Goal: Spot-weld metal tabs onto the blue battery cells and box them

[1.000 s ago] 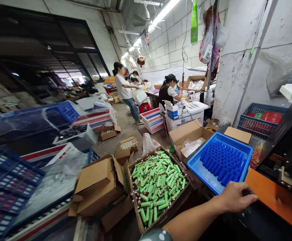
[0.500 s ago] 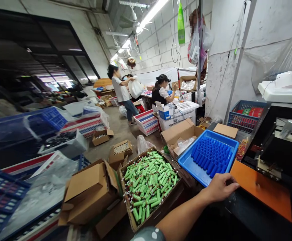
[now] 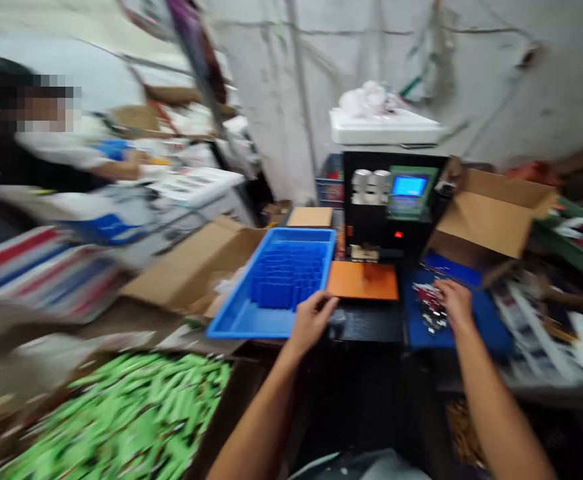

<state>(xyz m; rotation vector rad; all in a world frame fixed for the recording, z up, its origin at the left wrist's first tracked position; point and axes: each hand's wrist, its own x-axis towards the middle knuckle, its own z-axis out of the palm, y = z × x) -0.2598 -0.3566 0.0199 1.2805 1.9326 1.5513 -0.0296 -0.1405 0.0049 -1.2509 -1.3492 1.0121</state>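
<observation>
Right hand (image 3: 454, 301) now on parts (image 3: 427, 315) | left hand (image 3: 314, 320) beside tray (image 3: 244, 323) | writing blurred

Dark bench (image 3: 366, 325), blurred by camera motion. On it, left to right: a blue tray (image 3: 241, 320) holding upright blue dividers, an orange plate (image 3: 363, 280) just beside it, and a blue mat (image 3: 486, 327) strewn with small parts (image 3: 429, 308). A black machine (image 3: 371, 227) stands behind the plate.
</observation>
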